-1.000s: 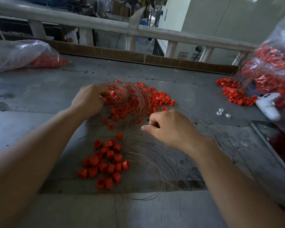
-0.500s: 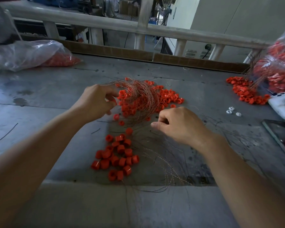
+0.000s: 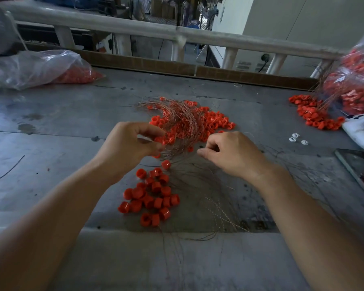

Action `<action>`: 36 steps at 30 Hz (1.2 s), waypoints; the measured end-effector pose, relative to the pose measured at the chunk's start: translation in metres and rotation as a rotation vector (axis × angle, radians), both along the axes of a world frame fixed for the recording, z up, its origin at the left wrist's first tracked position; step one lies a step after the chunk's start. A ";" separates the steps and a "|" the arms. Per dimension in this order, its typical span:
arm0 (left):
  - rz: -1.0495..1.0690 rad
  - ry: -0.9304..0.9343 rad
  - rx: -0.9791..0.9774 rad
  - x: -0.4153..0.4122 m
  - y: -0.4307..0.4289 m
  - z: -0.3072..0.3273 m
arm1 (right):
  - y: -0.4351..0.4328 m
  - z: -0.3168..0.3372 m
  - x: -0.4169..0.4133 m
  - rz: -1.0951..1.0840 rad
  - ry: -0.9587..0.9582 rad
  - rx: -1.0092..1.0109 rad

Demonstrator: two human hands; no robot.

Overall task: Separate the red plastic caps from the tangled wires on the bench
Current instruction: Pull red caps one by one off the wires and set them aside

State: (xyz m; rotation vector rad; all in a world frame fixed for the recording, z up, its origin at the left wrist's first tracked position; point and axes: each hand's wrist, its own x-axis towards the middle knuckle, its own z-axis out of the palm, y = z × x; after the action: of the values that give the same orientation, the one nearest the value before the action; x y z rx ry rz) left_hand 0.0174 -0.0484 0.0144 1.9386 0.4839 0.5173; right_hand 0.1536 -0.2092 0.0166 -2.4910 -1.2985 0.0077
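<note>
A tangle of thin copper-coloured wires threaded with red plastic caps lies in the middle of the grey bench. My left hand pinches the tangle at its near left edge, thumb and fingers closed on wire and a cap. My right hand is curled just right of it, fingertips pinched; what they hold is too thin to see. A pile of loose red caps sits below the hands. Bare wires spread out beside that pile, toward the bench's front edge.
A clear bag holding red caps lies at the far left. Another full bag stands at the right, with spilled caps, a white controller, small white pieces and a dark phone. A white rail runs behind.
Both hands have drawn closer together at the tangle's near edge. The camera has tilted slightly, shifting the whole scene a little right and down.
</note>
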 end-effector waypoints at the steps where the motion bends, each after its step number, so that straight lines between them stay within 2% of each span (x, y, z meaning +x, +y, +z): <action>1: -0.012 -0.005 0.006 -0.002 0.000 -0.002 | 0.001 -0.001 -0.001 0.005 0.011 0.037; 6: 0.008 -0.043 0.027 -0.003 0.000 -0.003 | 0.009 -0.008 -0.004 0.050 0.018 0.188; 12: 0.129 -0.118 0.069 -0.004 -0.001 0.001 | 0.015 -0.015 0.006 -0.008 -0.063 0.172; 18: 0.118 -0.218 -0.042 -0.005 -0.003 0.005 | 0.018 -0.018 0.005 0.064 -0.060 0.151; 29: 0.070 -0.192 -0.026 -0.006 -0.004 0.001 | 0.012 -0.011 0.006 0.068 -0.069 0.402; 33: 0.019 -0.205 0.013 -0.007 -0.006 0.001 | 0.010 -0.006 0.005 0.018 -0.015 0.593; 36: 0.020 -0.199 0.049 -0.006 -0.007 0.001 | 0.008 -0.003 0.004 0.004 0.008 0.655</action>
State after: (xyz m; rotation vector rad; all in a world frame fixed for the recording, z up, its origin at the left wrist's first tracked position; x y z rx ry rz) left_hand 0.0114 -0.0559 0.0150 1.9065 0.3664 0.7327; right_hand 0.1577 -0.2010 0.0132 -1.9224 -1.0773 -0.3479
